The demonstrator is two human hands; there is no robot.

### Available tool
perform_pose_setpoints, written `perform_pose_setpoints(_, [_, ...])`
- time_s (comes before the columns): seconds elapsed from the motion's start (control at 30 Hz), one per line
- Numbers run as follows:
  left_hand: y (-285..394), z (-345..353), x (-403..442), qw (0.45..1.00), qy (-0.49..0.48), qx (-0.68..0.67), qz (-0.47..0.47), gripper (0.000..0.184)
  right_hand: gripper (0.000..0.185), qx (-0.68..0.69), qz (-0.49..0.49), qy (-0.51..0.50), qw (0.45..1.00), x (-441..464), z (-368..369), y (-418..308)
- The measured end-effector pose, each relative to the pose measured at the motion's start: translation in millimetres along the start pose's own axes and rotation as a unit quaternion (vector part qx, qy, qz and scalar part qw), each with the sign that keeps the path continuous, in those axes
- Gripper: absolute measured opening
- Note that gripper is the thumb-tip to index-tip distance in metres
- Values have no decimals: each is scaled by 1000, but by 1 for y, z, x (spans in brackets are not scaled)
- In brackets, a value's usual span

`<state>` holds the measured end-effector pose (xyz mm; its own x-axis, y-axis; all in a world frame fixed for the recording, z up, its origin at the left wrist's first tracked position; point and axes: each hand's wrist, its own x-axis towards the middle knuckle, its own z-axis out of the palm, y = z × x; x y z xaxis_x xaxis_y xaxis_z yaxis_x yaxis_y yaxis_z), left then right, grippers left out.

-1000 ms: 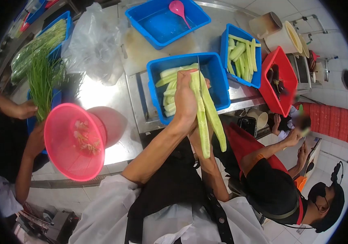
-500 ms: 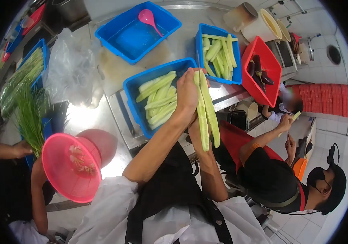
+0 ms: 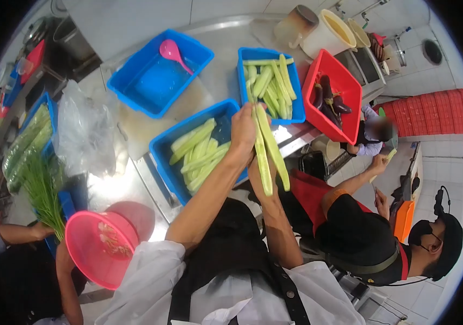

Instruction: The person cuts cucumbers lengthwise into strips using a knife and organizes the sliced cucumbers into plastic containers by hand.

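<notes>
Two long halves of a split, peeled cucumber (image 3: pixel 273 146) hang side by side before me, one showing its pale seeded inside. My left hand (image 3: pixel 243 128) is closed at their upper end. Behind them, my right hand (image 3: pixel 255 163) is closed round the cucumber; most of its fingers are hidden by the pieces and my left wrist. Just left of my hands, a blue tub (image 3: pixel 158 157) holds several peeled cucumber pieces (image 3: pixel 201 154). Beyond them, another blue tub (image 3: pixel 300 115) carries more cut cucumber (image 3: pixel 269 86).
A red tub (image 3: pixel 353 76) holds eggplants (image 3: pixel 327 103). Pink ladle (image 3: pixel 171 51) in a blue tub (image 3: pixel 158 111); plastic bag (image 3: pixel 85 130); pink basin (image 3: pixel 88 254). One co-worker (image 3: pixel 361 233) stands close at right; another person's arm (image 3: pixel 69 281) is at left.
My view has shifted, so the tubs sit further left and mostly lower. Both hands still hold the cucumber halves, which have swung slightly in the picture.
</notes>
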<state>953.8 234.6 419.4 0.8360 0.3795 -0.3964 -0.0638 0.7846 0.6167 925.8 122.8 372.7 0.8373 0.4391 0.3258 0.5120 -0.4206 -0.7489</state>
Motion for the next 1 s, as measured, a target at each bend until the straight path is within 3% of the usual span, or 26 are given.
perform_pose_setpoints(0.03, [-4,0,0,1000,9,23,-15,40,24,-35,-27,8,999,4,-2,-5])
perform_pose_setpoints(0.07, [-3,1,5,999,13,47,-21,41,18,167,44,28,985,2,13,16])
perform_pose_setpoints(0.13, [-12,-6,21,999,-1,26,-45,42,16,101,-48,66,992,26,4,-9])
perform_pose_setpoints(0.2, [-7,-6,23,997,-37,32,-58,44,23,223,228,-20,948,36,-4,-7])
perform_pose_setpoints(0.23, [-1,-1,23,997,-50,46,-40,44,24,138,205,-31,969,43,-9,-9])
perform_pose_setpoints(0.3, [2,3,19,995,-5,39,-89,47,24,-23,137,-30,990,54,-18,-4])
perform_pose_setpoints(0.33, [4,-2,18,991,-39,103,-81,49,25,-84,87,-9,993,58,-21,-1])
perform_pose_setpoints(0.4, [-4,-9,30,970,-87,226,-1,50,27,-178,94,-20,979,72,-22,10])
perform_pose_setpoints(0.43, [-2,-7,25,969,-82,233,-14,50,27,-135,97,-2,986,78,-20,18])
perform_pose_setpoints(0.47, [-1,-5,24,919,-100,372,90,53,27,-95,103,13,990,83,-18,27])
perform_pose_setpoints(0.5, [1,3,21,839,-120,497,185,56,27,-82,50,49,994,88,-17,29])
perform_pose_setpoints(0.53, [12,12,14,818,-107,536,179,63,28,-70,3,79,994,87,-17,31])
perform_pose_setpoints(0.57, [16,18,16,789,-103,573,196,56,28,-13,-7,62,998,87,-19,36])
perform_pose_setpoints(0.63, [17,26,15,788,-96,579,187,51,28,44,-15,47,998,95,-22,36])
perform_pose_setpoints(0.7, [20,35,8,783,-91,585,191,47,29,185,119,51,974,100,-14,23])
perform_pose_setpoints(0.73, [22,41,4,774,-76,597,200,44,29,183,127,49,974,101,-11,23])
perform_pose_setpoints(0.83, [15,44,4,784,-67,590,181,40,36,208,28,89,974,105,-17,7])
perform_pose_setpoints(0.9, [11,48,3,802,-72,571,158,38,37,236,35,105,965,107,-17,-5])
perform_pose_setpoints(1.0, [8,60,-1,786,-58,585,194,35,38,269,47,128,953,109,-9,7])
